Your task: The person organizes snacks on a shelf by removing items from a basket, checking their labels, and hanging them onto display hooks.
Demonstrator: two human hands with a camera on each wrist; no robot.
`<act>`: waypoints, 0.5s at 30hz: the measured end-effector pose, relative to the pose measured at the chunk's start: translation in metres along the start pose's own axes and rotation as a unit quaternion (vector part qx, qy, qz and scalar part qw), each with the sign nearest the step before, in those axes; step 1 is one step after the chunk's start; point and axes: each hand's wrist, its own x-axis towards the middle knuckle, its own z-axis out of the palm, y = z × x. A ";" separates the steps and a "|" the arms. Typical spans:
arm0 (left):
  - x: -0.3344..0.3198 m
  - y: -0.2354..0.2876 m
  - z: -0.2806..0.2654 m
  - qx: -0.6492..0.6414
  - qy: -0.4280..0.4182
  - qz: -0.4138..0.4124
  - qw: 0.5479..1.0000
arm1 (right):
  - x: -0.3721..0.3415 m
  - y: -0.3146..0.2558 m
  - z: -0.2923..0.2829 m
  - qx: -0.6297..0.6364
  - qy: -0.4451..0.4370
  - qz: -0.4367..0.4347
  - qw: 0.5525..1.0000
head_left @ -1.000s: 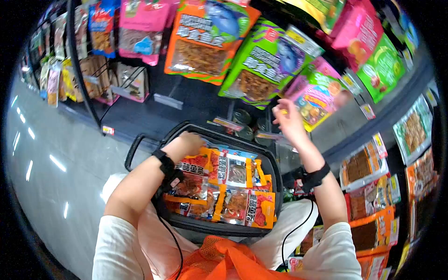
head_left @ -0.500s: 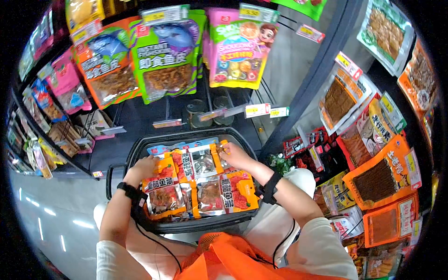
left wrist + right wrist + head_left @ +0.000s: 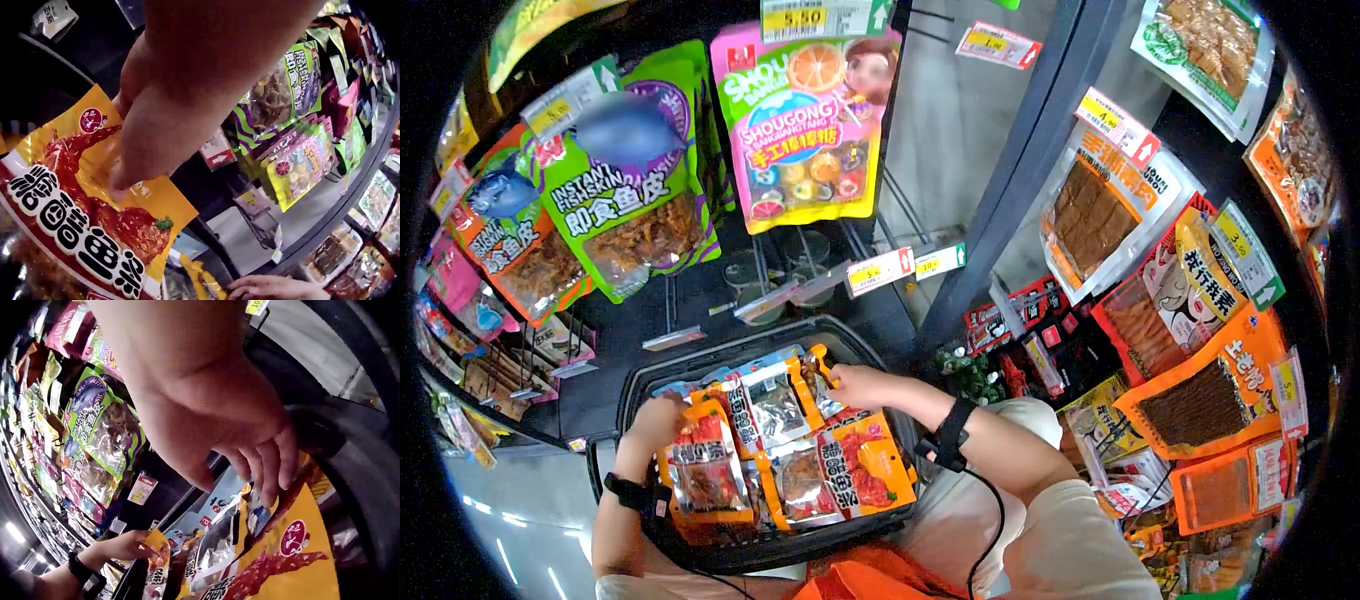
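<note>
A black basket (image 3: pixel 800 548) holds several orange, red and silver snack packets with large lettering. At its left side my left hand (image 3: pixel 658 420) pinches the top edge of one packet (image 3: pixel 705 465); in the left wrist view the thumb presses on its orange face (image 3: pixel 178 209). My right hand (image 3: pixel 862 386) reaches in from the right. In the right wrist view its fingers (image 3: pixel 269 472) point down with the tips right at a packet's edge, the thumb apart. Blue packets (image 3: pixel 209 503) show beneath the orange ones at the back.
Behind the basket, a green fish-skin bag (image 3: pixel 625 190) and a pink candy bag (image 3: pixel 810 140) hang from a dark shelf. A grey post (image 3: pixel 1010 170) stands right of them. More bagged snacks (image 3: pixel 1210 390) hang to the right, with price tags (image 3: pixel 880 272).
My right hand has come down from the hanging bags to the packets in the basket. The head view has turned right and closer. My left hand stays at the basket's left side.
</note>
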 end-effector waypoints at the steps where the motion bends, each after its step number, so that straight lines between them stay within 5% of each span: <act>1: 0.000 0.000 0.000 -0.029 0.047 0.020 0.998 | -0.006 -0.007 -0.007 0.036 -0.035 0.032 0.998; 2: 0.000 -0.001 -0.001 -0.032 0.084 0.017 0.996 | 0.001 -0.002 -0.010 0.030 -0.107 0.009 0.994; 3: -0.001 -0.003 -0.005 -0.038 0.113 0.004 0.993 | 0.007 0.010 -0.005 0.017 -0.079 -0.057 0.995; 4: -0.001 -0.018 0.008 -0.112 0.159 0.008 0.981 | 0.011 0.022 0.003 0.059 -0.076 -0.026 0.995; 5: -0.006 0.003 -0.024 -0.111 0.094 -0.027 0.989 | 0.011 0.022 0.003 0.089 -0.085 0.003 0.992; 15: -0.032 0.014 -0.040 -0.081 0.143 -0.047 0.985 | -0.013 0.013 0.016 0.120 -0.008 -0.014 0.993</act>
